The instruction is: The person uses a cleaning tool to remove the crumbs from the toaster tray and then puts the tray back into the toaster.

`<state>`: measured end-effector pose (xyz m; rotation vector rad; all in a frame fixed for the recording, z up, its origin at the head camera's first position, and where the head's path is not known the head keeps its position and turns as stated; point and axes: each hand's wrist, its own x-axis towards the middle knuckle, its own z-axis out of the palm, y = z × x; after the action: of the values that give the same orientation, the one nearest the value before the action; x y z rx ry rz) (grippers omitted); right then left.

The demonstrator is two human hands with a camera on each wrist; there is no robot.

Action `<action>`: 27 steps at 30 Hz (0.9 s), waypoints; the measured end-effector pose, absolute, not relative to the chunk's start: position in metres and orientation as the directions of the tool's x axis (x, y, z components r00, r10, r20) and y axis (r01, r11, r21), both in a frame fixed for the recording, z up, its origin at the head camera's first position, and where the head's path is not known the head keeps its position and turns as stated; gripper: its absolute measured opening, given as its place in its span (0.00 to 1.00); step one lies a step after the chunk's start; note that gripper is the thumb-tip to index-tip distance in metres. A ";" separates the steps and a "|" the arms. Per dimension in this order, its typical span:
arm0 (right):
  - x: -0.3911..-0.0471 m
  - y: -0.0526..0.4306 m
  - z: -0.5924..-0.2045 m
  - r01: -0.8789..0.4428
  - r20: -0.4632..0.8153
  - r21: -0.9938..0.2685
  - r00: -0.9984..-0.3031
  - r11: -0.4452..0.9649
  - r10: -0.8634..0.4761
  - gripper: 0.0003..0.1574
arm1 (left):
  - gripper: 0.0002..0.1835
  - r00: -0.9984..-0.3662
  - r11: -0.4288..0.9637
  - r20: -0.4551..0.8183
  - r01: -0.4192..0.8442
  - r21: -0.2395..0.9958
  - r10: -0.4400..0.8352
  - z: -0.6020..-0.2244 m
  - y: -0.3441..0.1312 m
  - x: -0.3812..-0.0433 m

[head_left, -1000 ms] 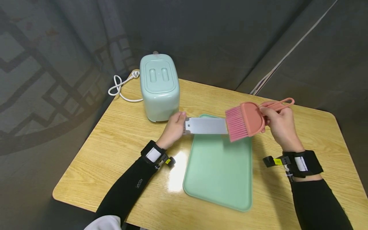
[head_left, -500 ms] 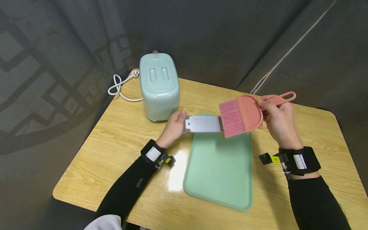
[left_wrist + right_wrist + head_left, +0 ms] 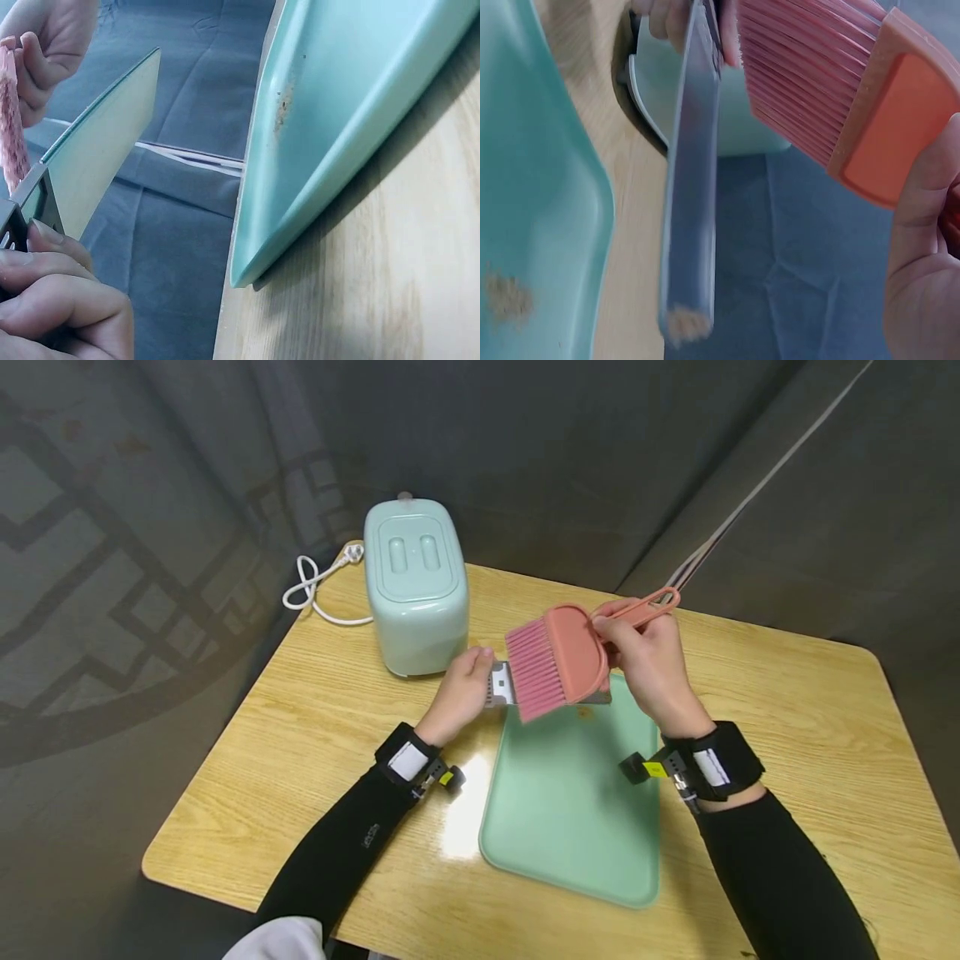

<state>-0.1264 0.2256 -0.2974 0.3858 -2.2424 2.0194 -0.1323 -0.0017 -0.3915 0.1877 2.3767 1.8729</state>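
Observation:
My left hand [image 3: 459, 695] grips one end of a flat metal crumb tray [image 3: 502, 683], held over the far end of a green tray [image 3: 570, 827]. In my right hand [image 3: 651, 668] is the handle of a pink brush [image 3: 577, 652]. Its bristles lie across the crumb tray near the left hand, covering most of it in the head view. The right wrist view shows brown crumbs [image 3: 687, 324] at the crumb tray's free end. Another small patch of crumbs [image 3: 283, 109] lies on the green tray below.
A pale mint toaster [image 3: 420, 602] with a lid stands behind the left hand at the table's back. Its white cord and plug [image 3: 315, 583] lie to the left. A dark curtain [image 3: 562, 468] hangs behind the wooden table [image 3: 315, 718].
My right hand has carried the brush leftward along the crumb tray, toward the left hand. The left hand has shifted slightly right. A crumb patch on the green tray is now uncovered.

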 end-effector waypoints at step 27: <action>-0.126 0.241 -0.312 -0.228 0.217 -0.945 -0.974 0.233 -0.072 0.15 | 0.20 -0.989 0.237 -0.008 0.027 0.971 0.145 -0.387 -0.001 -0.131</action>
<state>-0.1258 0.2410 -0.3116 0.2894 -2.3635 1.8480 -0.1309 -0.0010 -0.3866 0.1669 2.3932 1.8760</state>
